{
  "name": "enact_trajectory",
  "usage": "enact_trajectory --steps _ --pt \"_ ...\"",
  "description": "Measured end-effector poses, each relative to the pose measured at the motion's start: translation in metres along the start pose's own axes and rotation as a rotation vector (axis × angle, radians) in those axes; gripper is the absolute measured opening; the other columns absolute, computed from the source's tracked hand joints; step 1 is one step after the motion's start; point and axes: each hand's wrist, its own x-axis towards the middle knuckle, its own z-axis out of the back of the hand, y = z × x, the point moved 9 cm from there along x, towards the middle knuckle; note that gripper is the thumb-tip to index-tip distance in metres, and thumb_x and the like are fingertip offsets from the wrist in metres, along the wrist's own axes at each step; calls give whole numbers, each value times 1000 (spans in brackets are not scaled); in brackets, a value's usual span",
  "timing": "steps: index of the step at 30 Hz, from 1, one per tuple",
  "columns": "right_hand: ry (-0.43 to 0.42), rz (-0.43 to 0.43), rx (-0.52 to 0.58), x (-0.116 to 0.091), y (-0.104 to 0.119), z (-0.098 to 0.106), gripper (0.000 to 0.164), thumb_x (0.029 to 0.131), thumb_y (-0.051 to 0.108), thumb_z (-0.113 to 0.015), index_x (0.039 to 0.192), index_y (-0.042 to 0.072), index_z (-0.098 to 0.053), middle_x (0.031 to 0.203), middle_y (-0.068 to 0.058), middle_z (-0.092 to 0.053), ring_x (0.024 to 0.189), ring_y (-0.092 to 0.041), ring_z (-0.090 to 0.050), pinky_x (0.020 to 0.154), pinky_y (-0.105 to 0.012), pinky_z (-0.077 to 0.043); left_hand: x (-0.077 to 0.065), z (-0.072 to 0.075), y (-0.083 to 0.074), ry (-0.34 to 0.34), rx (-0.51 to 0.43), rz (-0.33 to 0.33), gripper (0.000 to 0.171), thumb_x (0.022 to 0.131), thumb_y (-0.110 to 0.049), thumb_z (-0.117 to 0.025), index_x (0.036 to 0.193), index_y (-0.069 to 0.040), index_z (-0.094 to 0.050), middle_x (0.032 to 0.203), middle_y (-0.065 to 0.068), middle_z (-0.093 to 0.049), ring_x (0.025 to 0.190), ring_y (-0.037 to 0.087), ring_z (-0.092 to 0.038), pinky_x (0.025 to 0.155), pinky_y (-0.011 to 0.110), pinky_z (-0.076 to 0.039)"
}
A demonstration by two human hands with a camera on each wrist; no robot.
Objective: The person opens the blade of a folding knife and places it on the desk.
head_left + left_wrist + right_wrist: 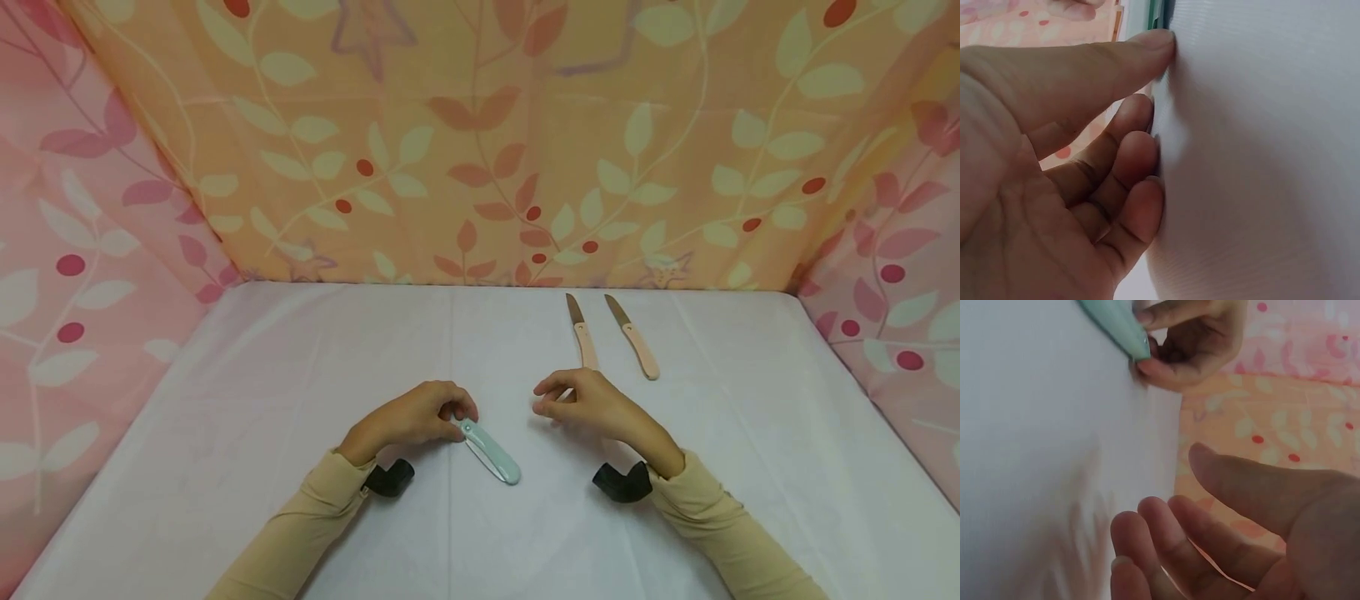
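A mint-green folding knife [491,452] lies slantwise on the white table, its blade folded against the handle. My left hand [420,414] pinches its upper-left end between thumb and fingers. The right wrist view also shows this grip on the folding knife [1119,328], while the left wrist view has only a sliver of green by the thumb [1141,53]. To the right, my right hand [592,406] hovers above the table with loosely bent fingers and nothing between them. Just beyond it lies a peach-handled knife [583,337], blade out, its lower handle end hidden by that hand.
A second peach-handled knife [633,342], blade also out, lies to the right of the first near the back. Patterned cloth [465,150] stands behind the white table [262,375] and along both sides. Each wrist carries a black camera mount [622,482].
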Motion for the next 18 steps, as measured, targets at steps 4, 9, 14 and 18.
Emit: enact_trajectory --steps 4,9,14,18 --pt "83 18 21 -4 8 -12 33 91 23 -71 113 -2 -68 94 -8 -71 75 -18 -70 69 -25 -52 0 0 -2 5 7 11 19 84 -2 -76 101 -7 -70 91 2 -62 79 7 -50 72 18 -44" --pt "150 39 5 -6 13 -24 32 90 22 -72 113 -1 -69 94 -5 -73 77 -11 -66 70 -22 -51 0 0 -4 6 -14 13 19 84 -1 -75 101 -7 -68 91 0 -65 81 8 -54 75 18 -46" --pt "226 82 14 -6 14 -36 32 90 20 -73 113 -2 -69 97 -5 -75 84 -8 -68 76 -19 -52 0 1 -6 1 -27 5 20 84 -1 -75 103 -6 -67 90 1 -66 80 8 -55 74 19 -47" --pt "314 98 81 -8 16 -49 33 90 18 -73 115 -3 -68 101 -8 -75 89 -11 -70 77 -19 -54 0 2 -8 -10 -25 -8 21 85 -1 -75 103 -6 -67 89 2 -65 80 8 -55 74 19 -47"
